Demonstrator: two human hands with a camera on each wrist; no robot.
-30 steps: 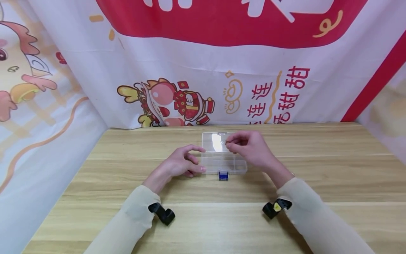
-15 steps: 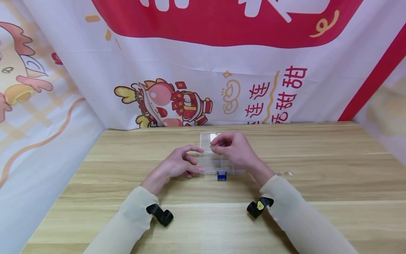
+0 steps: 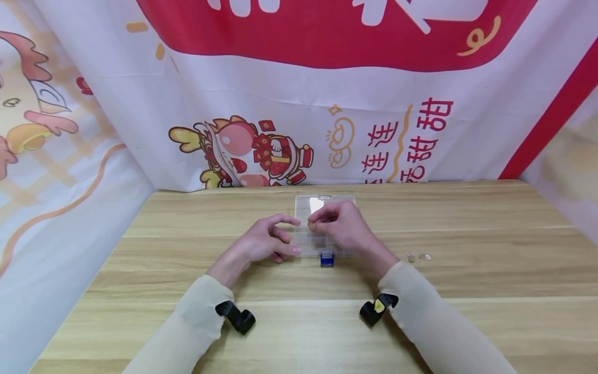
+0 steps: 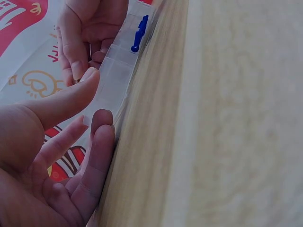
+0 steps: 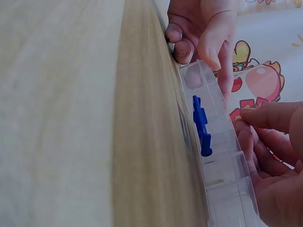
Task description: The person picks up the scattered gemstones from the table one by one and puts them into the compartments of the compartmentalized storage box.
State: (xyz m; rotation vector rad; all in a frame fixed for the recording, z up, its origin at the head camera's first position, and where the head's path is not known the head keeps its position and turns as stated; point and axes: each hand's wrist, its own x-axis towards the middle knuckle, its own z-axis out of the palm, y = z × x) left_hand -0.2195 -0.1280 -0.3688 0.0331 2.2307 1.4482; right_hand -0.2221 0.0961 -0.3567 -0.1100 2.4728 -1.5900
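A clear plastic compartment box [image 3: 302,240] lies with its lid [image 3: 301,206] folded back and a blue latch [image 3: 327,259] at its front. My left hand [image 3: 267,240] rests at the box's left end, thumb at the front corner and index finger near the hinge side, the fingers loosely bent. Over the left compartments, my right hand [image 3: 343,226] pinches a small round disc [image 3: 310,223] between thumb and index finger, mostly hidden by the fingertips. The right wrist view shows a small flat piece [image 5: 215,181] inside one compartment.
Several small shiny discs [image 3: 411,257] lie on the wooden table [image 3: 467,311] to the right of the box, near my right wrist. A printed cloth backdrop [image 3: 280,93] rises behind the table and along its left and right sides.
My right hand has moved left across the box with the disc and come slightly nearer, down over the compartments. Discs on the table came into view behind the wrist. My left hand stays.
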